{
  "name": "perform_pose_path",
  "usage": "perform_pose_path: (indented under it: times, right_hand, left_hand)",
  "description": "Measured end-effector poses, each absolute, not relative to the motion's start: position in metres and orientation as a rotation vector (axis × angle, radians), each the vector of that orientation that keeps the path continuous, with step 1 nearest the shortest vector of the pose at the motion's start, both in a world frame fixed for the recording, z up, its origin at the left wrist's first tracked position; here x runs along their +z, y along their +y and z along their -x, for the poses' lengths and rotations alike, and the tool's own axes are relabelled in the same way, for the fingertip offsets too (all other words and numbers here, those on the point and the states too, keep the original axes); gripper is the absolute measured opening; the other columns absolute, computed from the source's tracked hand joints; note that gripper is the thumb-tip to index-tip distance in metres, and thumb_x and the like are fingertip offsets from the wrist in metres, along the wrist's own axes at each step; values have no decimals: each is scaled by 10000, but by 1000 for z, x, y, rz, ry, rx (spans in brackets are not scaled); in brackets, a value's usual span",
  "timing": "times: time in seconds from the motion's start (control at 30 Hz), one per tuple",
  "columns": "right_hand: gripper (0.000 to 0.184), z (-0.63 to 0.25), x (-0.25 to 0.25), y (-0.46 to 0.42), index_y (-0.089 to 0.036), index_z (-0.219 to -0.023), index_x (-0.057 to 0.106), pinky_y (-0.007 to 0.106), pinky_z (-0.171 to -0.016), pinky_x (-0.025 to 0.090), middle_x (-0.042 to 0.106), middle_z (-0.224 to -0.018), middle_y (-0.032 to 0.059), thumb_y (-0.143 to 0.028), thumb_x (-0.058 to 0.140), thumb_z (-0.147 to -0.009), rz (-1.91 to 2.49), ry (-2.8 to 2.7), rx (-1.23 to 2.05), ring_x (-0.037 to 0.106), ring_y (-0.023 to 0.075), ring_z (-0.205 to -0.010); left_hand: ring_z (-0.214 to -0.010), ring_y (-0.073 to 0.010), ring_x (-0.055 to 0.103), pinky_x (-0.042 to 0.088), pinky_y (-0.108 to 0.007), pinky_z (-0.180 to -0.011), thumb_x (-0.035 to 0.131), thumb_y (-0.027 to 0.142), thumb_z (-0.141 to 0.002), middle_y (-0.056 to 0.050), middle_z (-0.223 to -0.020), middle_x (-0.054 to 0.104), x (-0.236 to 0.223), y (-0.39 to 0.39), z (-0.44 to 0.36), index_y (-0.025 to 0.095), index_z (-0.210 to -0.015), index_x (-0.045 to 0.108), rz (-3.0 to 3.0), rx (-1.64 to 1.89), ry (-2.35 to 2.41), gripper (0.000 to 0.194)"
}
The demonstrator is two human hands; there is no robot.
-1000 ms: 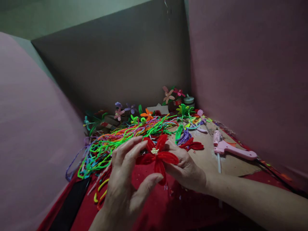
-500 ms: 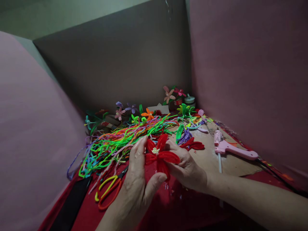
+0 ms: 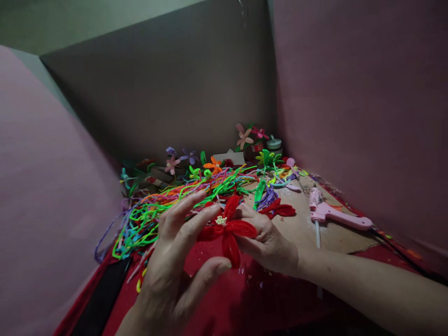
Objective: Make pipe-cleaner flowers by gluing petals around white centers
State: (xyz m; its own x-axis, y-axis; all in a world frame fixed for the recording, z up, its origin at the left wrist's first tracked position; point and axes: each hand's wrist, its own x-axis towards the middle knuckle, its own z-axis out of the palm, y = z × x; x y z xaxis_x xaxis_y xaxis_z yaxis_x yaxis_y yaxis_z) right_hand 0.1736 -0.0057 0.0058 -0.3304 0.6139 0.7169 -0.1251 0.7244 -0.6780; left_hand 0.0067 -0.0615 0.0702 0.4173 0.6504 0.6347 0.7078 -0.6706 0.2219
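Observation:
A red pipe-cleaner flower [image 3: 231, 228] with a cluster of pale stamens at its centre faces me in the middle of the view. My right hand [image 3: 268, 238] grips it from behind on the right, its fingertips partly hidden by the petals. Around the left side of the flower is my left hand [image 3: 178, 252], with fingers and thumb spread apart. The thumb tip is close to the lowest petal; whether it touches I cannot tell. More red petals [image 3: 280, 208] lie on the cardboard just beyond my right hand.
A heap of coloured pipe cleaners [image 3: 150, 219] spreads behind my left hand. On the right a pink glue gun [image 3: 325, 212] rests on cardboard [image 3: 350, 240], its cord trailing right. Finished flowers [image 3: 213, 164] and a lidded jar [image 3: 274, 144] stand at the back. Red cloth [image 3: 252, 298] covers the table.
My left hand has moved left and opened away from the flower, now covering most of the scissors. The flower stays in my right hand, shifted slightly left.

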Motion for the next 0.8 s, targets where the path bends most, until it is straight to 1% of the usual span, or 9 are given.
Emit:
perform_pose_path:
  times: [0.07, 0.17, 0.27, 0.33, 0.4, 0.47, 0.57, 0.7, 0.8]
  right_hand:
    - [373, -173, 4, -5, -190, -587, 488, 377, -800, 389, 549, -737, 32, -397, 437, -893, 378, -1739, 830, 477, 169, -779]
    - [336, -170, 1, -2, -192, -612, 547, 344, -724, 416, 551, -688, 16, -426, 511, -851, 398, -1569, 1066, 494, 157, -722]
    - [208, -166, 0, 5, -202, -715, 641, 283, -623, 419, 580, -653, -9, -405, 640, -762, 389, -1264, 1391, 505, 127, -624]
    - [167, -164, 0, 9, -207, -742, 673, 252, -574, 405, 614, -664, -15, -367, 703, -703, 386, -1082, 1508, 508, 111, -582]
    - [152, -162, 1, 12, -205, -718, 685, 235, -537, 388, 625, -645, -19, -341, 731, -668, 400, -972, 1549, 497, 99, -543]
    - [146, -161, -1, 14, -202, -713, 695, 234, -554, 398, 630, -631, -20, -328, 741, -654, 406, -933, 1561, 507, 101, -547]
    - [147, -161, -5, 16, -207, -779, 710, 247, -645, 425, 650, -673, -16, -322, 716, -688, 420, -935, 1526, 550, 118, -634]
    - [159, -161, -10, 18, -202, -803, 714, 260, -695, 426, 656, -703, -9, -329, 692, -710, 482, -957, 1478, 562, 140, -706]
    - [176, -161, -13, 20, -188, -758, 706, 267, -675, 422, 637, -653, -9, -355, 690, -705, 547, -952, 1440, 549, 147, -686]
  left_hand:
    - [-1257, -294, 405, 407, -450, -1000, 584, 304, -809, -78, -1359, 442, 70, -67, -12, 300, -1258, 502, 2521, -1151, -1250, 457]
    - [-1188, -264, 487, 424, -421, -985, 545, 278, -837, -85, -1290, 524, 63, -67, -13, 262, -1284, 465, 2296, -1568, -1491, 454]
    - [-976, -207, 617, 525, -323, -805, 542, 284, -840, -61, -1072, 647, 50, -54, -8, 237, -1133, 565, 2080, -1871, -1698, 297]
    - [-885, -188, 650, 532, -308, -775, 560, 294, -829, -52, -956, 685, 40, -42, -8, 210, -1024, 598, 2227, -1945, -1859, 216]
    - [-899, -192, 651, 527, -321, -799, 570, 286, -819, -64, -959, 690, 30, -32, -15, 188, -1002, 590, 2464, -1958, -1964, 208]
    - [-955, -194, 637, 515, -328, -836, 557, 272, -821, -83, -1037, 672, 21, -26, -25, 175, -1043, 561, 2625, -1971, -1948, 242]
    - [-1009, -205, 611, 492, -349, -869, 506, 246, -841, -110, -1124, 632, 9, -22, -41, 168, -1142, 503, 2748, -1701, -1881, 311]
    - [-867, -237, 629, 508, -357, -736, 422, 148, -839, -141, -935, 632, -7, -14, -53, 124, -1027, 516, 2396, -1087, -1713, 211]
    - [-711, -237, 631, 488, -319, -591, 384, 109, -835, -135, -812, 618, -13, -4, -55, 102, -949, 523, 2245, -778, -1643, 179]
